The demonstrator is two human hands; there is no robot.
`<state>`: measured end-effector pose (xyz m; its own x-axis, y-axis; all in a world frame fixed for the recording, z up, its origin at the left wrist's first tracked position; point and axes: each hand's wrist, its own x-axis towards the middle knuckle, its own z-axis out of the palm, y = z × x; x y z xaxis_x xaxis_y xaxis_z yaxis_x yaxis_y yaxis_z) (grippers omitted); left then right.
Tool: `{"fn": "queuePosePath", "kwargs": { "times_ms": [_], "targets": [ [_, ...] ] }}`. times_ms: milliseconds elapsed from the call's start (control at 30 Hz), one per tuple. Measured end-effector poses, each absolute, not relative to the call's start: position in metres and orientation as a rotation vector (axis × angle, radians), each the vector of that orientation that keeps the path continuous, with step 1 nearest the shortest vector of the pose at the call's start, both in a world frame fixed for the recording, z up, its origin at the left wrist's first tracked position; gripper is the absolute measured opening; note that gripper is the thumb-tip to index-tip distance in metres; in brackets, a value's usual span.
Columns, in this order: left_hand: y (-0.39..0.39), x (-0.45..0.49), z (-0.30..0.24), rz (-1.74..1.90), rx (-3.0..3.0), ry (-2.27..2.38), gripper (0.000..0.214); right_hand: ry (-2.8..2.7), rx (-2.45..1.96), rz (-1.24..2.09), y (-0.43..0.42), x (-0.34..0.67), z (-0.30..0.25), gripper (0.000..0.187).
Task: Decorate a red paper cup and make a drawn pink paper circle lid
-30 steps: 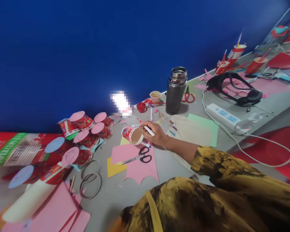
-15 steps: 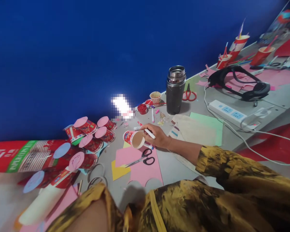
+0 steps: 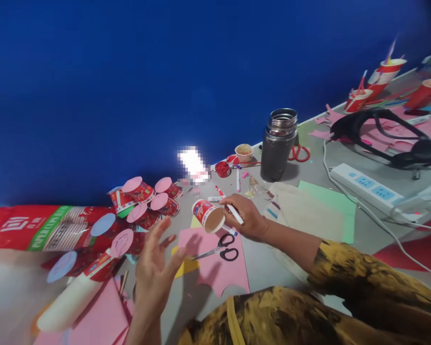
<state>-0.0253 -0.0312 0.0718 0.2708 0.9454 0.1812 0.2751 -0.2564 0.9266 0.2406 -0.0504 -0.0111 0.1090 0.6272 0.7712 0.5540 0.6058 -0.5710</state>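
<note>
My right hand (image 3: 247, 218) is closed around a white marker (image 3: 235, 214), its fingertips close to the rim of a red printed paper cup (image 3: 204, 214). I cannot tell whether they touch the cup, which lies tilted with its mouth facing me. My left hand (image 3: 157, 268) is raised in front of the decorated cups, fingers spread, holding nothing. Between the hands, black-handled scissors (image 3: 225, 248) rest on a pink paper sheet (image 3: 224, 275) with cut-out edges. A yellow paper piece (image 3: 186, 269) pokes out at its left side.
Several red cups with paper discs (image 3: 138, 189) lie left, near a paper-cup bag (image 3: 32, 225) and a white bottle-like object (image 3: 66, 302). A dark flask (image 3: 278, 146) stands behind my right hand. Further right are a power strip (image 3: 366, 184), its cable and a black headset (image 3: 377, 136).
My left hand has come into view from below, open, over the near left of the table. The view has shifted somewhat left. My right hand still holds the marker by the cup.
</note>
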Motion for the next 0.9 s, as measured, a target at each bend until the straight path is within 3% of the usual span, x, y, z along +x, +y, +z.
{"fn": "queuePosePath", "kwargs": {
  "times_ms": [167,233,400,533,733,900],
  "targets": [
    [-0.026,0.0,0.027,0.881,1.554,1.147,0.102,-1.582,-1.029,0.123,-0.06,0.237,-0.003,0.026],
    [-0.027,0.011,0.019,0.84,1.55,1.114,0.108,-1.578,-1.051,0.137,-0.063,0.236,-0.001,0.026],
    [-0.029,0.022,0.023,0.822,1.576,1.06,0.098,-1.594,-1.08,0.133,-0.063,0.237,-0.005,0.029],
    [-0.023,0.023,0.021,0.913,1.585,1.088,0.104,-1.616,-1.125,0.148,-0.059,0.238,-0.011,0.03],
    [-0.013,0.023,0.001,0.975,1.014,0.735,0.102,-1.586,-1.201,0.223,-0.06,0.239,-0.017,0.03],
    [-0.005,0.01,0.005,0.877,0.618,0.548,0.078,-1.395,-1.299,0.288,-0.058,0.242,-0.016,0.028]
  ]
}}
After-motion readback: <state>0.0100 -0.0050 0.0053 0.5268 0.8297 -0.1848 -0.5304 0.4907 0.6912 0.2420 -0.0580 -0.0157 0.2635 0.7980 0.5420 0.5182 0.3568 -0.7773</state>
